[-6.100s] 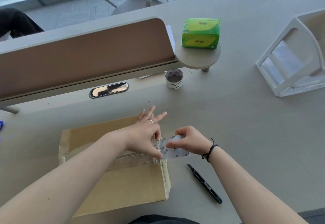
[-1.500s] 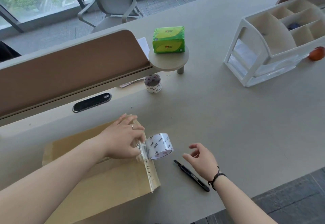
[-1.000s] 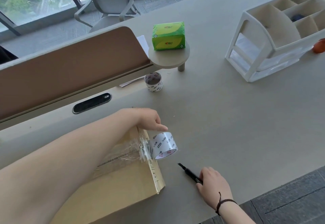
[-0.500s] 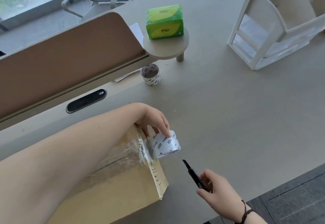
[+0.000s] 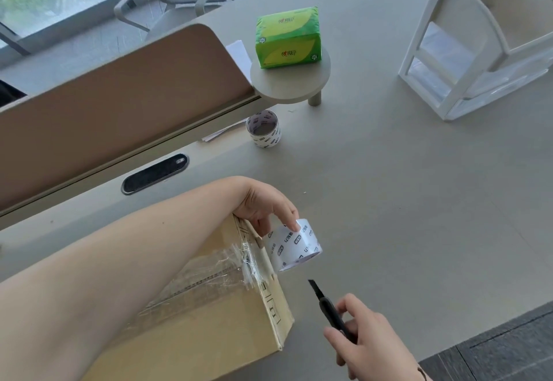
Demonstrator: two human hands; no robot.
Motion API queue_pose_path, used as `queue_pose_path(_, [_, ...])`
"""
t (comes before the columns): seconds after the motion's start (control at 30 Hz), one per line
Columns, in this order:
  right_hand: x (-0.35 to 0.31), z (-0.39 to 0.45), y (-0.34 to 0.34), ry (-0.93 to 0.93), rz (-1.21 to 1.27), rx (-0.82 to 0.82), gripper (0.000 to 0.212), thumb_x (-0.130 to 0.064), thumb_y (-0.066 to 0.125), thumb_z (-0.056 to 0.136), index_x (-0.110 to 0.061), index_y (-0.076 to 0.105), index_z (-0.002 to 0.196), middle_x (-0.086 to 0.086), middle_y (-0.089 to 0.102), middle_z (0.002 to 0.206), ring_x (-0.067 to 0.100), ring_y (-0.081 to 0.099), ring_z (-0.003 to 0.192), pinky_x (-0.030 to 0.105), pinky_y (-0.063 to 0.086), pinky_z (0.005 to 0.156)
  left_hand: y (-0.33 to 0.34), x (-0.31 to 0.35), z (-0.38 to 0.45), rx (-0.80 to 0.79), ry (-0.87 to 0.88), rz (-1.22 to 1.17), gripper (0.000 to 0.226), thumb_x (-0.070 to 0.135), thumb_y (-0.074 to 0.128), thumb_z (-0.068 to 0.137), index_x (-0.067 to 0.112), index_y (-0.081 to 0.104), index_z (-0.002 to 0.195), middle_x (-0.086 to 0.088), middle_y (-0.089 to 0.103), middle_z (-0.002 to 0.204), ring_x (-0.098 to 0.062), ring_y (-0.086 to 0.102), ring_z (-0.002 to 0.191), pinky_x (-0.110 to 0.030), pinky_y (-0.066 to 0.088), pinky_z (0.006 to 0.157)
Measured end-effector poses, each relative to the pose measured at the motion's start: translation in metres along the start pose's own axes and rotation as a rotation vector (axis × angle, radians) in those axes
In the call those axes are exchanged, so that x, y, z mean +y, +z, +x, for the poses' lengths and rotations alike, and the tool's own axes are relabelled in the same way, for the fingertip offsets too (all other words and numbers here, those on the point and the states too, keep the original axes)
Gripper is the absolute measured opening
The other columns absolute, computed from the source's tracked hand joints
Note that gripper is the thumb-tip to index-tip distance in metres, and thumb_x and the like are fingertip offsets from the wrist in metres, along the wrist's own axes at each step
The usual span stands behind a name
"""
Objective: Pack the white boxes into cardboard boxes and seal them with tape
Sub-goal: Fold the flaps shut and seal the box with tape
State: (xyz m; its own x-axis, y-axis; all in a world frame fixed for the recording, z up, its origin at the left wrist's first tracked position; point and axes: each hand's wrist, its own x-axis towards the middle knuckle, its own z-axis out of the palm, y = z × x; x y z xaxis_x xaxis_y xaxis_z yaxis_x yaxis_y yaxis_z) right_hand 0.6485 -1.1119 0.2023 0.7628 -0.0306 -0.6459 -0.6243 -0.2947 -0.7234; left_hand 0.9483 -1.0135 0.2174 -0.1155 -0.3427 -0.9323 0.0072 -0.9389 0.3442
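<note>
1. The cardboard box point(image 5: 191, 317) lies closed at the near left of the tabletop point(image 5: 419, 216), with clear tape already running along its top seam and crinkled where it turns over the right edge; no white boxes are in sight, so I take them to be inside
2. The left hand point(image 5: 263, 205) reaches across the box and its fingers point(image 5: 291, 220) are curled onto the top of the tape roll point(image 5: 294, 246), holding it just off the box's right edge with a short strip stretched between them
3. The right hand point(image 5: 371, 344) is closed around a black knife point(image 5: 330, 308), blade pointing up toward that strip
4. Biggest risk as I see it: the blade has to pass close to the left fingers, so a slip could nick them
5. If the roll sags, the strip may go slack, fold onto itself, or wrinkle further; cutting too deep could score the cardboard
6. A hard tug might peel the taped end or drag the box toward the near edge of the tabletop, which sits close to its near corner
7. To the right and far side there is plenty of bare tabletop; a second roll point(image 5: 263, 129), a green tissue pack point(image 5: 287, 37) on its little round stand, and a white organiser point(image 5: 484, 39) all stand well apart
</note>
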Motion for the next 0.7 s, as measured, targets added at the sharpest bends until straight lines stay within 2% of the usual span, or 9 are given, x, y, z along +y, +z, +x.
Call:
queue_pose_path(0.1, [0.004, -0.007, 0.000, 0.006, -0.040, -0.041, 0.025, -0.042, 0.064, 0.085, -0.026, 0.046, 0.091, 0.006, 0.066, 0.062, 0.009, 0.050, 0.051, 0.022, 0.038, 0.058, -0.001, 0.002, -0.001, -0.028, 0.007, 0.026, 0.006, 0.019, 0.068, 0.093, 0.019, 0.067, 0.087, -0.009, 0.073, 0.095, -0.033, 0.067, 0.086, -0.043, 0.055, 0.082])
queue_pose_path(0.17, [-0.003, -0.006, 0.005, -0.035, -0.045, -0.039, 0.025, -0.048, 0.062, 0.087, -0.029, 0.048, 0.093, -0.004, 0.057, 0.056, 0.007, 0.047, 0.054, 0.019, 0.033, 0.055, -0.001, 0.003, -0.002, -0.041, 0.023, 0.007, 0.003, 0.016, 0.070, 0.091, 0.016, 0.067, 0.089, -0.013, 0.072, 0.100, -0.036, 0.066, 0.094, -0.053, 0.052, 0.092])
queue_pose_path(0.23, [-0.016, -0.001, 0.011, -0.095, -0.032, -0.028, 0.021, -0.050, 0.058, 0.092, -0.030, 0.051, 0.097, -0.014, 0.056, 0.059, 0.006, 0.048, 0.058, 0.016, 0.032, 0.055, -0.002, 0.003, -0.003, -0.030, 0.036, -0.006, 0.007, 0.016, 0.072, 0.088, 0.013, 0.068, 0.093, -0.016, 0.071, 0.104, -0.037, 0.066, 0.098, -0.058, 0.051, 0.095])
queue_pose_path(0.37, [-0.040, 0.008, 0.023, -0.147, 0.033, 0.000, 0.019, -0.044, 0.045, 0.102, -0.029, 0.057, 0.096, -0.021, 0.053, 0.064, 0.006, 0.045, 0.060, 0.021, 0.034, 0.059, -0.001, 0.001, -0.005, -0.006, 0.029, -0.024, 0.007, 0.017, 0.069, 0.092, 0.017, 0.068, 0.086, -0.012, 0.072, 0.103, -0.033, 0.067, 0.102, -0.053, 0.059, 0.085])
queue_pose_path(0.53, [-0.058, 0.017, 0.036, -0.133, 0.094, 0.054, 0.019, -0.030, 0.041, 0.104, -0.025, 0.060, 0.100, -0.024, 0.055, 0.066, 0.005, 0.047, 0.064, 0.021, 0.035, 0.060, 0.000, 0.000, -0.003, 0.015, 0.038, -0.017, 0.009, 0.017, 0.069, 0.093, 0.017, 0.068, 0.084, -0.012, 0.072, 0.102, -0.033, 0.066, 0.102, -0.044, 0.062, 0.073])
queue_pose_path(0.63, [-0.068, 0.021, 0.039, -0.162, 0.044, 0.107, 0.021, -0.029, 0.039, 0.104, -0.023, 0.053, 0.090, -0.010, 0.056, 0.072, 0.011, 0.049, 0.070, 0.027, 0.038, 0.064, 0.001, 0.000, -0.002, 0.018, 0.042, -0.018, 0.010, 0.016, 0.068, 0.094, 0.018, 0.068, 0.083, -0.011, 0.073, 0.100, -0.033, 0.066, 0.101, -0.044, 0.063, 0.073])
queue_pose_path(0.7, [-0.076, 0.024, 0.042, -0.184, -0.058, 0.123, 0.020, -0.030, 0.036, 0.104, -0.023, 0.049, 0.090, -0.007, 0.055, 0.078, 0.015, 0.050, 0.074, 0.029, 0.036, 0.066, 0.001, 0.000, -0.002, 0.014, 0.047, -0.020, 0.010, 0.016, 0.068, 0.093, 0.017, 0.068, 0.083, -0.010, 0.073, 0.098, -0.032, 0.067, 0.101, -0.045, 0.062, 0.074])
